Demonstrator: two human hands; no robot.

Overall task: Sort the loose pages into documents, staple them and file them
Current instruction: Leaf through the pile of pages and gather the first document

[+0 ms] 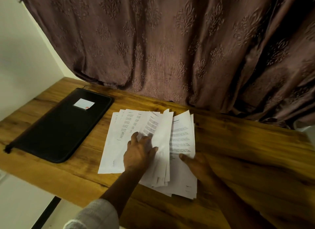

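Pages point(117, 148) loose, white and printed, fanned in an uneven pile on the wooden bench point(247, 143), about the middle of it. One sheet point(163, 131) in the middle of the pile lifted and curved above the others. Left grip point(139, 153) open, fingers spread and pressed flat on the left part of the pile, fingertips just at the lifted sheet. Right grip point(196, 164) at the right edge of the pile, thumb lying on the top page there; blurred, other fingers not visible, so cannot tell if closed on the paper or not. Grey sleeve point(97, 213) on the left arm. Left of the pages, near but not touching, black folder point(59, 126) flat on the bench, with white label point(83, 103) on its far part. Behind the bench, brown patterned curtain point(170, 41); at far left, pale wall point(25, 58).
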